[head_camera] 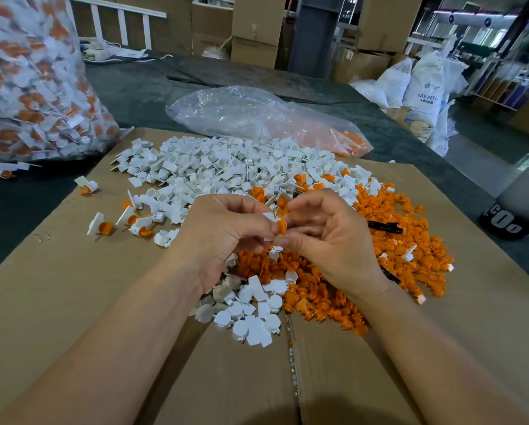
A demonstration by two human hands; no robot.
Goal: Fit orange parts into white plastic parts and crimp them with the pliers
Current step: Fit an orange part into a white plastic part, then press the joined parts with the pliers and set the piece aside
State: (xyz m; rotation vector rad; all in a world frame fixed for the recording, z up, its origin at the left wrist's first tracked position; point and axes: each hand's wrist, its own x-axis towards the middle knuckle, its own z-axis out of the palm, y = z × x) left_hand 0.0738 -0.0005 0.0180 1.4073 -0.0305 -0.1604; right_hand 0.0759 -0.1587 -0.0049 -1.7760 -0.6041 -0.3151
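My left hand (pixel 226 234) pinches a white plastic part (pixel 270 216) above the piles. My right hand (pixel 324 237) pinches an orange part (pixel 282 226) and holds it against the white one; the two parts touch between my fingertips. Below and behind my hands lies a big heap of white parts (pixel 226 170), with a heap of orange parts (pixel 389 240) to the right. Black handles of the pliers (pixel 385 227) poke out of the orange heap, right of my right hand. Several fitted white-and-orange pieces (pixel 103 226) lie at the left.
Everything sits on flattened cardboard (pixel 73 302) over a dark table. A large clear bag of finished pieces (pixel 33 87) stands at the far left. A nearly flat clear bag (pixel 257 115) lies behind the heaps. Cardboard boxes and white sacks stand beyond.
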